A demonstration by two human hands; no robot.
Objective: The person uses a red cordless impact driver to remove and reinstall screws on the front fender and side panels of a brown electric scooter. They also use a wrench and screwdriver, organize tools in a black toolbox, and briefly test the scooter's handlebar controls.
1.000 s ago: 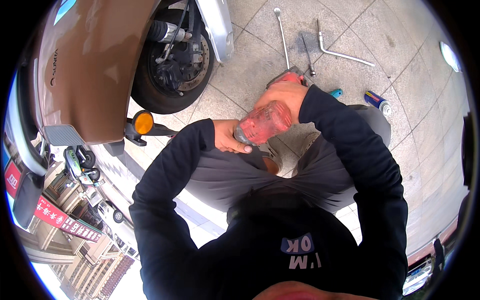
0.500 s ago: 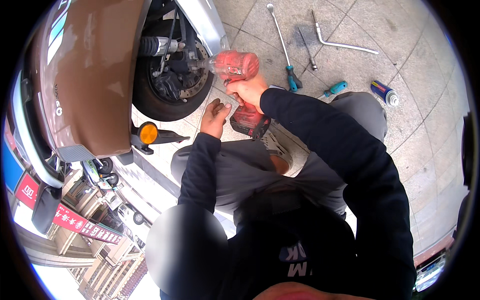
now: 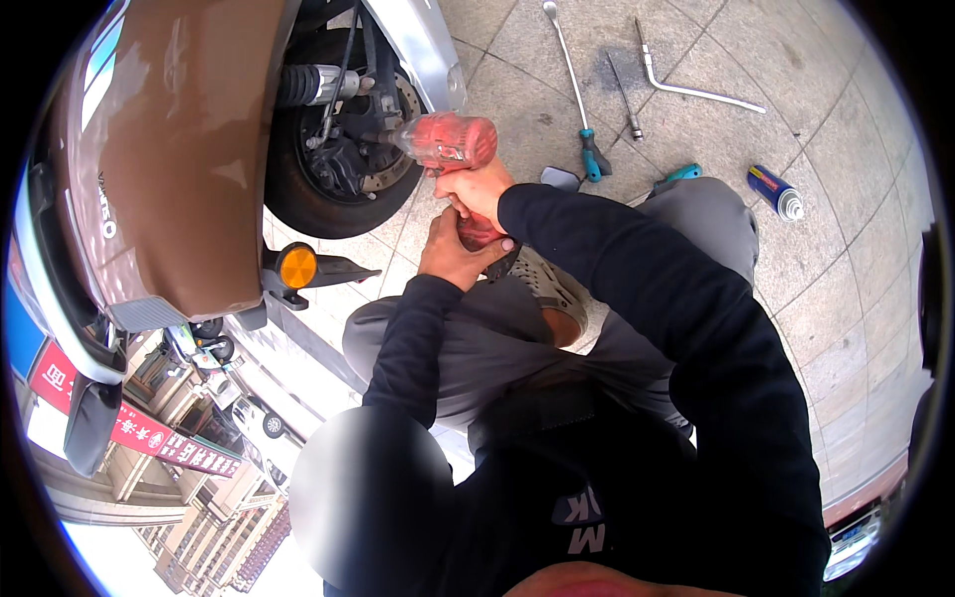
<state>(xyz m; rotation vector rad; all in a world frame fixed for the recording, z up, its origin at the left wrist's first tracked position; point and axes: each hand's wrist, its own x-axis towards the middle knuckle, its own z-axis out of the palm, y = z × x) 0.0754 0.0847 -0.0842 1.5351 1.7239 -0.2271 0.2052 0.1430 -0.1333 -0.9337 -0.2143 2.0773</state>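
A red cordless impact wrench points left at the wheel of a brown scooter. Its nose reaches the area beside the brake caliper and disc; whether it seats on a bolt is hidden. My right hand is closed round the wrench's handle. Below it, my left hand wraps the battery end at the foot of the handle, thumb across it and fingers on the far side. Most of the battery is covered by that hand.
On the paving to the right lie a long teal-handled pry bar, a thin rod with a socket end, a bent wrench, a teal handle and a blue spray can. An orange reflector juts out below the wheel.
My left hand has moved from free beside the wrench onto its battery end and closed there. The wrench and my right hand have shifted slightly left, toward the wheel.
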